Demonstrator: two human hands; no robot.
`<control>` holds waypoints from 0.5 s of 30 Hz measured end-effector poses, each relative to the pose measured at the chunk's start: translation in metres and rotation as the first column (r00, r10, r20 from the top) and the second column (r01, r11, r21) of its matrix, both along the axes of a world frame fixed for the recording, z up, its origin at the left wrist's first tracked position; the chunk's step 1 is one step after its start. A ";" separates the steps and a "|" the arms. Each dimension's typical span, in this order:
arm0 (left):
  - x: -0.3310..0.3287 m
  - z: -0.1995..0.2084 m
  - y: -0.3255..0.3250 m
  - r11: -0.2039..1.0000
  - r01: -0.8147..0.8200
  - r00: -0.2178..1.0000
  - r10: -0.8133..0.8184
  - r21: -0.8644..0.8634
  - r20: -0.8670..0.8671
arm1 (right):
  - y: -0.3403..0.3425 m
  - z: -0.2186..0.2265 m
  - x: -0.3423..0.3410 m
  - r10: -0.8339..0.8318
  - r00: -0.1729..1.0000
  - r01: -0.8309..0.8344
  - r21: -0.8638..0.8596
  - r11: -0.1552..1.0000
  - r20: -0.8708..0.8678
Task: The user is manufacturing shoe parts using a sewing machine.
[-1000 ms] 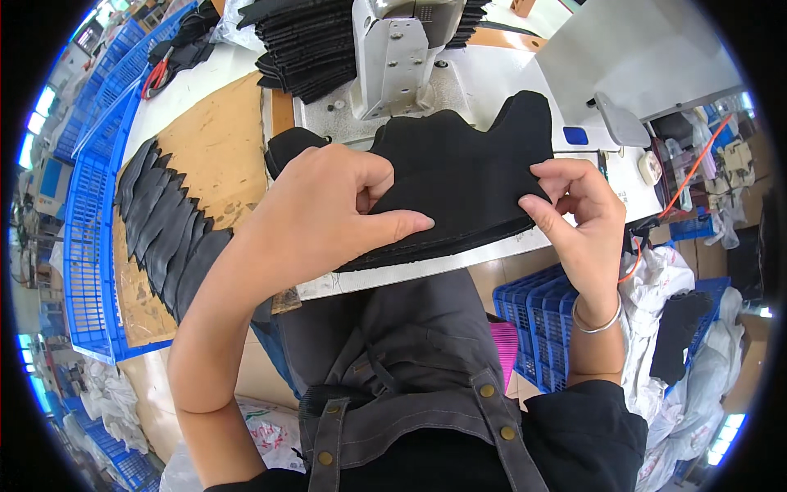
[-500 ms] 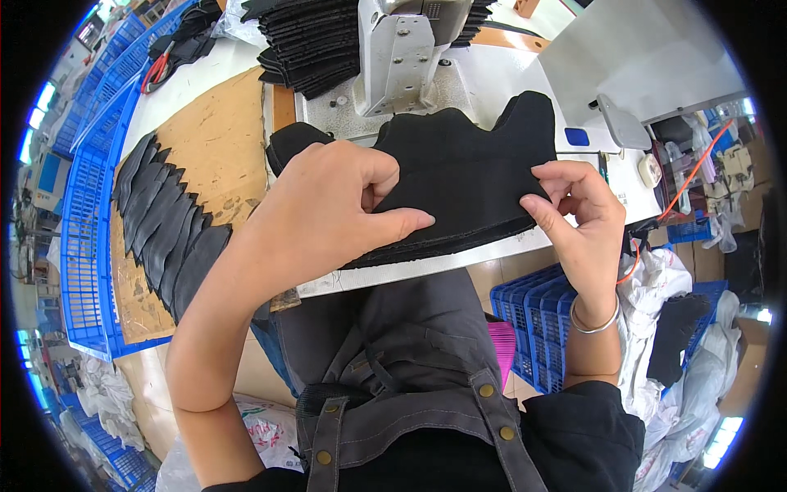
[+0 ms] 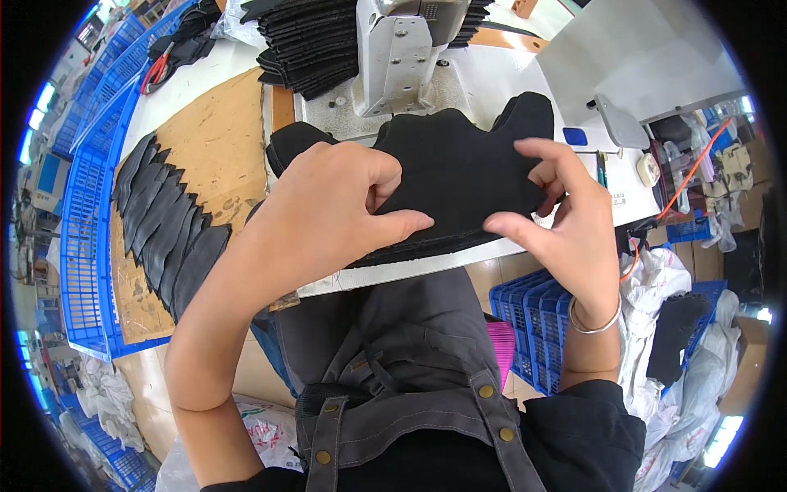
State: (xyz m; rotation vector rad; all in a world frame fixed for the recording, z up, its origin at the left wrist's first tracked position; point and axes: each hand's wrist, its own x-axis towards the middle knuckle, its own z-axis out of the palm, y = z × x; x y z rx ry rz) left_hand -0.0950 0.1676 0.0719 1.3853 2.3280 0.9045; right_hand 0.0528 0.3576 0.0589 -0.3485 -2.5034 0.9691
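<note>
A black fabric piece (image 3: 463,176) with a scalloped far edge lies before the sewing machine (image 3: 398,70), its near edge showing more than one layer. My left hand (image 3: 336,193) rests over its left part, thumb stretched along the top and fingers curled down against the cloth. Over the right end of the fabric, my right hand (image 3: 570,209) has its thumb and forefinger wide apart, with nothing between them. Its other fingers bend near the fabric's right edge; whether they touch is unclear. Part of the fabric is hidden under my left hand.
Overlapping black cut pieces (image 3: 176,221) lie on a brown board (image 3: 217,131) at left, beside a blue basket (image 3: 86,246). A stack of black pieces (image 3: 307,49) stands left of the machine. Red-handled scissors (image 3: 156,72) lie far left. Blue crates (image 3: 533,328) stand below right.
My right hand has let go of the fabric's right edge, moved slightly left and spread its thumb and forefinger. My left hand has barely moved.
</note>
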 end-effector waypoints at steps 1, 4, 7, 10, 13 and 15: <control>0.000 0.000 0.000 1.000 0.003 1.000 -0.003 0.004 -0.011 | -0.004 0.002 -0.005 -0.018 1.000 0.015 0.116 0.993 0.026; -0.001 0.002 -0.002 1.000 0.009 0.998 -0.010 -0.006 -0.064 | -0.006 -0.003 -0.013 -0.014 1.000 0.015 0.308 0.951 -0.005; -0.006 0.007 -0.005 0.998 -0.005 0.999 0.002 -0.066 -0.044 | -0.009 0.001 -0.015 -0.025 1.000 0.024 0.327 0.945 -0.003; -0.013 0.010 -0.011 0.995 0.007 0.997 0.001 -0.103 0.074 | -0.009 0.006 -0.014 -0.035 0.997 0.014 0.299 0.954 0.065; -0.016 0.008 -0.015 0.996 0.039 0.989 -0.028 -0.075 0.143 | -0.011 0.012 -0.015 -0.083 0.981 0.024 0.315 0.949 0.176; -0.018 0.006 -0.017 0.996 0.071 0.991 -0.064 -0.061 0.120 | -0.013 0.012 -0.015 -0.087 0.979 0.030 0.293 0.956 0.183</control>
